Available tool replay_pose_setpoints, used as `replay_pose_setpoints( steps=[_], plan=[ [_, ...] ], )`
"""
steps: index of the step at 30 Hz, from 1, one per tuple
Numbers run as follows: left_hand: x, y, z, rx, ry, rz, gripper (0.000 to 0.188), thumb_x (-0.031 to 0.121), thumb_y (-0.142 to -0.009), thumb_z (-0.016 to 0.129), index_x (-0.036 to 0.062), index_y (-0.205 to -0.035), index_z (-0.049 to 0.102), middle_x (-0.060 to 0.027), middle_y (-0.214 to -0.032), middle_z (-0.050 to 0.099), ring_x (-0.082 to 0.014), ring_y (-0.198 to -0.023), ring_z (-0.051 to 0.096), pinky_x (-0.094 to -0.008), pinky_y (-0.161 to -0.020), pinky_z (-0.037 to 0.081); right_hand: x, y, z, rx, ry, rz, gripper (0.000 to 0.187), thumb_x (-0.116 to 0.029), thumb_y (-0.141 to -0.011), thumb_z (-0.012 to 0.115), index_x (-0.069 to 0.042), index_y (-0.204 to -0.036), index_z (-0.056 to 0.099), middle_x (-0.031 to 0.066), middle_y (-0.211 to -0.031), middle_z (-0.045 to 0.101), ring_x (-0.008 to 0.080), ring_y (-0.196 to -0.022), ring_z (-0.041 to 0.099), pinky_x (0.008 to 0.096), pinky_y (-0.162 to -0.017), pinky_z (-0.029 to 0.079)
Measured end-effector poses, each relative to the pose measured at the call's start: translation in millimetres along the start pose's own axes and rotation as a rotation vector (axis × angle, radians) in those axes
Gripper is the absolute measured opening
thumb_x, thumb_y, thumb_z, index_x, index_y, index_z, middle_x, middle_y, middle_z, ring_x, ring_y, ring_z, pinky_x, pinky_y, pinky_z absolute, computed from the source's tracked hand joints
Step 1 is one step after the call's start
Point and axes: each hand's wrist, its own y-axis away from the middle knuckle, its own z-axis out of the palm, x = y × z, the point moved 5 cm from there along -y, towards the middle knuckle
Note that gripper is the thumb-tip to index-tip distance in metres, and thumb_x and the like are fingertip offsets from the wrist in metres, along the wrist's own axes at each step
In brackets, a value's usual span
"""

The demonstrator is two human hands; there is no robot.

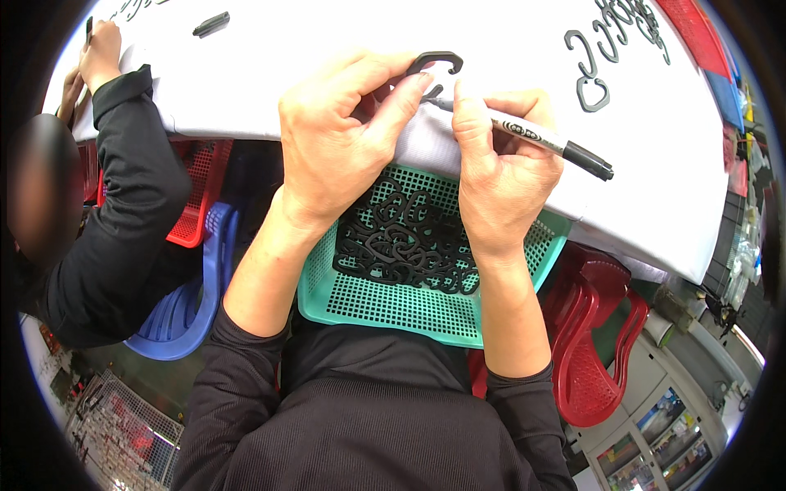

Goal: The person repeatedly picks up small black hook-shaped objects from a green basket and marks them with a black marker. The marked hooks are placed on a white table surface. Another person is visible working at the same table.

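Pinched between the thumb and fingers of my left hand is a black C-shaped hook, held up over the table's near edge. My right hand grips a white and black marker pen, its tip pointing left at the hook. Whether the tip touches the hook is hard to make out. Below both hands, a green mesh basket rests at my lap, with a heap of similar black hooks in it.
More black hooks lie on the white table at the far right. A black pen cap lies farther off. To my left a person in a dark sleeve works beside a blue chair. A red chair stands at my right.
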Motion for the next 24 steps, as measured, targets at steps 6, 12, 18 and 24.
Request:
replay_pose_setpoints(
  steps=[6, 12, 18, 24],
  plan=[
    [-0.1, 0.9, 0.1, 0.004, 0.004, 0.015, 0.018, 0.002, -0.08, 0.07, 0.0014, -0.098, 0.07, -0.0032, -0.081, 0.067, -0.0064, -0.067, 0.059, -0.0194, -0.06, 0.046, 0.9, -0.2, 1.0, -0.011, 0.027, -0.035, 0.018, -0.008, -0.081, 0.072, -0.002, -0.077, 0.056, -0.0015, -0.062, 0.054, 0.0036, -0.052, 0.05, 0.019, -0.047, 0.04],
    [-1.3, 1.9, 0.2, 0.012, 0.008, 0.029, 0.018, 0.002, -0.08, 0.07, 0.0016, -0.098, 0.07, -0.003, -0.08, 0.067, -0.0062, -0.066, 0.057, -0.0193, -0.058, 0.045, 1.5, 0.9, 2.1, -0.007, 0.045, -0.022, 0.018, -0.007, -0.08, 0.072, -0.003, -0.077, 0.055, -0.001, -0.063, 0.054, 0.0039, -0.054, 0.05, 0.0192, -0.048, 0.04],
    [1.3, 0.1, -2.1, -0.025, -0.024, 0.015, 0.02, -0.001, -0.08, 0.067, 0.0019, -0.1, 0.07, -0.0021, -0.083, 0.066, -0.0058, -0.065, 0.056, -0.0192, -0.057, 0.044, -1.2, 4.2, -10.4, 0.052, -0.082, 0.016, 0.016, -0.002, -0.08, 0.068, -0.002, -0.079, 0.052, -0.0017, -0.065, 0.053, 0.0027, -0.057, 0.048, 0.0178, -0.05, 0.039],
    [-2.1, 1.1, -4.5, -0.053, 0.026, 0.036, 0.025, -0.005, -0.08, 0.065, 0.0027, -0.104, 0.069, -0.0026, -0.088, 0.065, -0.0063, -0.07, 0.058, -0.0194, -0.061, 0.046, -8.1, -2.0, -18.7, 0.081, -0.15, 0.026, 0.015, -0.006, -0.085, 0.065, -0.004, -0.08, 0.052, 0.0003, -0.063, 0.055, 0.0032, -0.054, 0.048, 0.017, -0.049, 0.035]
  ],
)
